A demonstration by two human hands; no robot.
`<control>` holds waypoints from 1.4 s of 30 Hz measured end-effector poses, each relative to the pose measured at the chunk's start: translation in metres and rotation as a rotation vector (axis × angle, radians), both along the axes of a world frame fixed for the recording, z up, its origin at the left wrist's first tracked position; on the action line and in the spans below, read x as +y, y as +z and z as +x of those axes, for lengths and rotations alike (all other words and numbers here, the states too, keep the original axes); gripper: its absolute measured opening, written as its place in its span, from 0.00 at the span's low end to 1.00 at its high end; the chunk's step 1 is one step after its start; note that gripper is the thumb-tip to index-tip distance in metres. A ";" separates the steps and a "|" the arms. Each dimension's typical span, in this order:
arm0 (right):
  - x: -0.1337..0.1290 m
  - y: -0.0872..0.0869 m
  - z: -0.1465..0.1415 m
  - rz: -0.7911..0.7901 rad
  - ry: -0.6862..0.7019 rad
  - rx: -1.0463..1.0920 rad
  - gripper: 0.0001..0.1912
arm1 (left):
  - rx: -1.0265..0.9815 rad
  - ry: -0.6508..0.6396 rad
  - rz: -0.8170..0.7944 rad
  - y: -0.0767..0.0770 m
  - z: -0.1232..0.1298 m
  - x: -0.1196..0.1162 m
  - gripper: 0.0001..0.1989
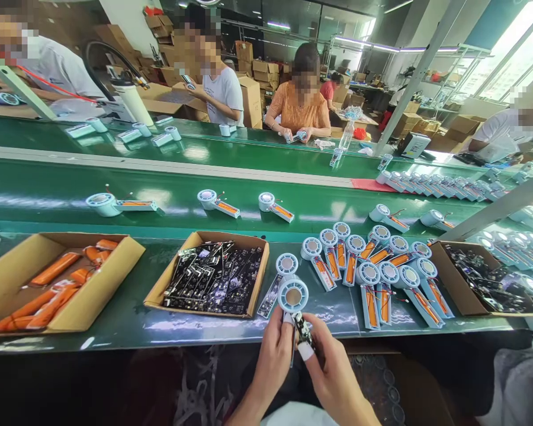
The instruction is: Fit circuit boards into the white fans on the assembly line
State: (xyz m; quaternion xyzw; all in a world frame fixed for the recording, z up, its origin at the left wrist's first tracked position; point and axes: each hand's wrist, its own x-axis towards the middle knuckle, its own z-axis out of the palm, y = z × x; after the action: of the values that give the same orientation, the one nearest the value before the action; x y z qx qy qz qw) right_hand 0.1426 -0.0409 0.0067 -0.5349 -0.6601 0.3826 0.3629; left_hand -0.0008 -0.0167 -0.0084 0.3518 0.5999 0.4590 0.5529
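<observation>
At the bench's front edge, my left hand [273, 349] grips a light-blue fan unit [293, 296] by its handle, round head up. My right hand [331, 361] pinches a dark circuit board [302, 329] against the handle's right side; its thumb has a white covering. Another fan unit [286, 264] with a board along its handle lies just beyond. To the left sits a cardboard box of circuit boards [265, 278]. Several fan units with orange batteries [368, 273] lie grouped on the right.
A box of orange batteries [115, 290] stands at the left, another box of boards [459, 290] at the right. Fan units lie spaced along the green conveyor [177, 222]. A slanted metal post [501, 204] crosses the right side. Several people sit beyond the belts.
</observation>
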 end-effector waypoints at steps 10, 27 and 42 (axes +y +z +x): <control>0.002 -0.014 -0.016 0.235 -0.125 -0.318 0.27 | -0.156 -0.041 -0.037 -0.006 0.014 -0.008 0.35; 0.001 -0.026 0.007 0.401 -0.156 -0.619 0.35 | 0.269 -0.210 0.282 0.013 -0.014 0.008 0.18; 0.040 -0.068 0.021 0.707 -0.174 -0.577 0.22 | 1.022 -0.070 0.626 -0.051 -0.022 0.009 0.19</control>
State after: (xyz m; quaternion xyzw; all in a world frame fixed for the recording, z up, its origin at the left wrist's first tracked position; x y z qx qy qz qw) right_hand 0.1636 -0.0011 -0.0615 -0.5164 -0.7766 -0.0625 0.3554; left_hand -0.0223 -0.0077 -0.0591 0.6937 0.6142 0.3678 0.0793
